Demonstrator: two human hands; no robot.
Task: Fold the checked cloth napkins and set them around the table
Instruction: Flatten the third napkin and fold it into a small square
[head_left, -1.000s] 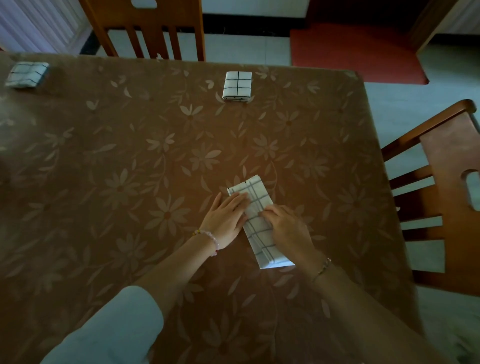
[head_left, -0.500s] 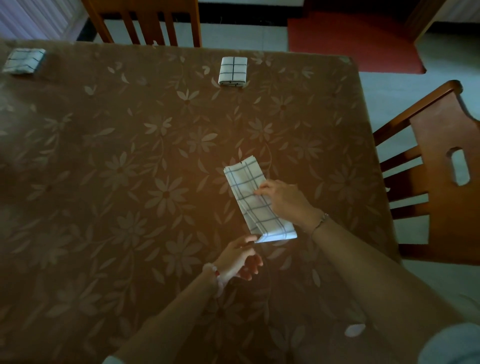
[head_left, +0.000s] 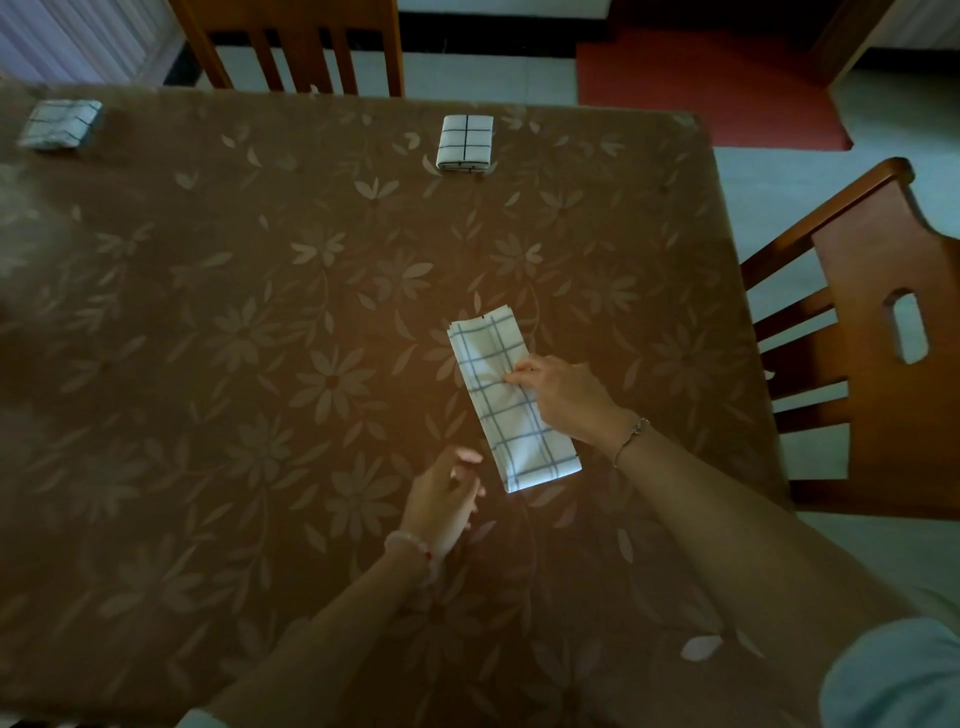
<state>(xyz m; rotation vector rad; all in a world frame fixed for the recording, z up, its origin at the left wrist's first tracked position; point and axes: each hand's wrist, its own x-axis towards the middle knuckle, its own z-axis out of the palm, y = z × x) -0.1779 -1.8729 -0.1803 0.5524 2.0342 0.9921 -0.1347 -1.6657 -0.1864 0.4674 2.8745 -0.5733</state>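
A white checked napkin (head_left: 506, 402) lies folded into a long narrow strip on the brown flowered tablecloth (head_left: 260, 364), right of centre. My right hand (head_left: 563, 397) rests on the strip's middle, its fingertips pressing the cloth down. My left hand (head_left: 447, 501) hovers just left of the strip's near end, fingers loosely apart and blurred, holding nothing. Two napkins folded into small squares sit at the far edge: one (head_left: 464, 142) in front of the far chair, one (head_left: 58, 124) at the far left corner.
A wooden chair (head_left: 878, 332) stands at the table's right side and another (head_left: 301, 47) at the far side. A red mat (head_left: 711, 88) lies on the pale floor beyond the table's far right corner.
My left hand left the napkin's middle, went to its near end, and now hovers just off it. My right hand stayed pressing the middle. The view shifted slightly.
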